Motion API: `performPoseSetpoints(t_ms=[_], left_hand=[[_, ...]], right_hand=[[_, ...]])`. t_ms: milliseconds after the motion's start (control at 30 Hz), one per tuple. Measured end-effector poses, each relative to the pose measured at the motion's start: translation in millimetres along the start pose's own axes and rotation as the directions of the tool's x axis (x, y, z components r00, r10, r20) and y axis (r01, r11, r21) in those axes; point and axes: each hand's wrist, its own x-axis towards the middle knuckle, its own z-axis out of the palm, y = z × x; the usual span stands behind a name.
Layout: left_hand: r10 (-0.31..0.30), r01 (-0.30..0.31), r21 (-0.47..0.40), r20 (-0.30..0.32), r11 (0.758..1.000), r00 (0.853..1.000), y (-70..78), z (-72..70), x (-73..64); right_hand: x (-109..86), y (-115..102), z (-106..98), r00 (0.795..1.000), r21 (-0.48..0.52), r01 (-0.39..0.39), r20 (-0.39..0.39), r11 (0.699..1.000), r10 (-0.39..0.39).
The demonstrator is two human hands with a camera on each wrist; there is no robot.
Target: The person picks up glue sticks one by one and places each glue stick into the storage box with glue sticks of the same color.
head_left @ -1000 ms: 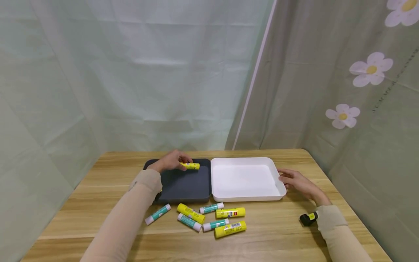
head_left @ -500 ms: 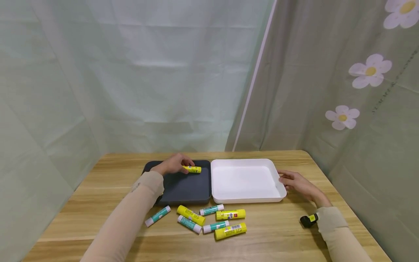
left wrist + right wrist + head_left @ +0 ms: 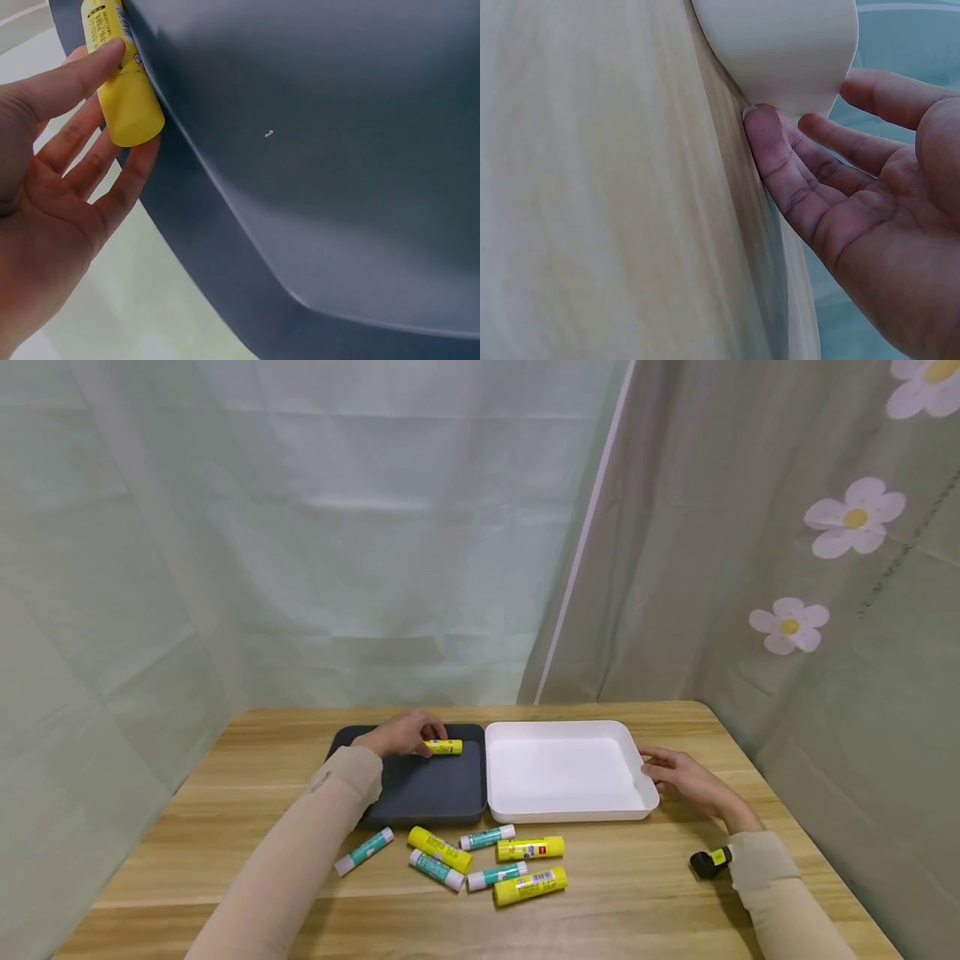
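In the head view my left hand [image 3: 405,733] reaches over the dark grey tray [image 3: 431,819] and holds a yellow glue stick [image 3: 446,747] near the far wall. From the left wrist, the thumb lies across that glue stick [image 3: 129,105] with fingers behind it, and it lies along the tray's wall [image 3: 195,225]. My right hand [image 3: 686,779] is at the right end of the white tray [image 3: 573,817]. Its loosely bent fingers touch the tray's outer corner [image 3: 787,52], fingertips near the tabletop.
In front of the trays lie several glue sticks: yellow ones [image 3: 530,848] and white-and-teal ones [image 3: 364,852]. The trays stand side by side on a wooden table [image 3: 637,893]. Curtains [image 3: 390,543] hang behind it. A black device [image 3: 709,862] sits at the right wrist.
My left hand has moved slightly right and lower over the dark tray, carrying the yellow glue stick with it. My right hand has stayed at the white tray.
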Motion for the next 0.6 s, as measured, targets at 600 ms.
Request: performPoseSetpoints(t_ms=[600], left_hand=[[-0.035,0.035,0.018,0.0,0.999,0.999,-0.9,2.5,-7.8]], right_hand=[[2.0,0.0,2.5,1.0,-0.001,0.003,0.01,1.0,-0.003]])
